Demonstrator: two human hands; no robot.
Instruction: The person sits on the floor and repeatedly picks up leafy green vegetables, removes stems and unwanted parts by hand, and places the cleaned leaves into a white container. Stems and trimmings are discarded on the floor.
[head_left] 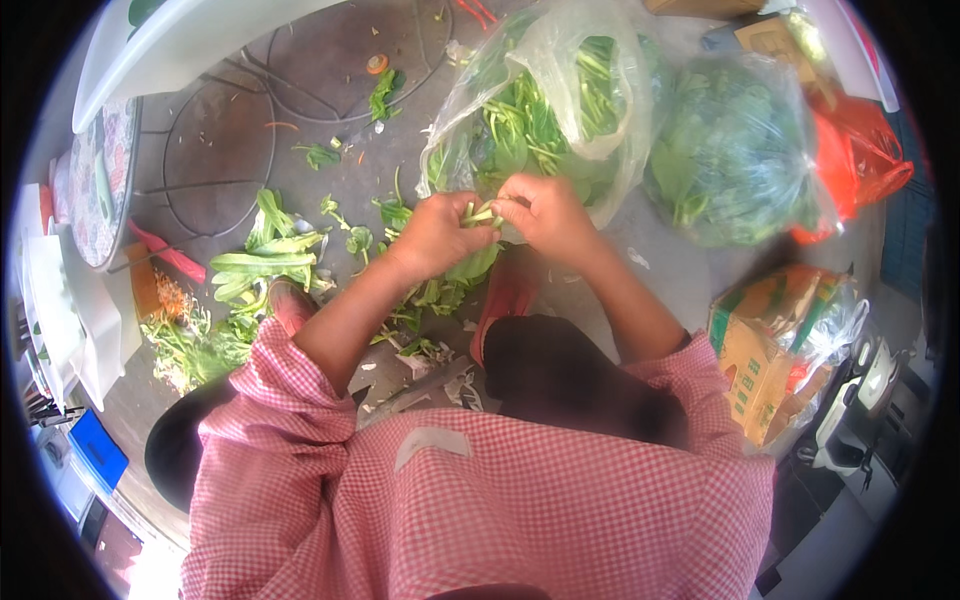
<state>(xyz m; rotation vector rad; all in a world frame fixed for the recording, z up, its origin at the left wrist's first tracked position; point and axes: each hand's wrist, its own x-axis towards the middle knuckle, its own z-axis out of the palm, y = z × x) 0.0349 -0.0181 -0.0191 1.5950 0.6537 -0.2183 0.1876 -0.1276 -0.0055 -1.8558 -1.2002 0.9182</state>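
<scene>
On the near side of the bag (570,115), the left hand (438,235) grips stems (482,215) and the right hand (550,217) pinches at them.

Head-worn fisheye; faces steeply down; hands (438,235) (552,220) near
</scene>
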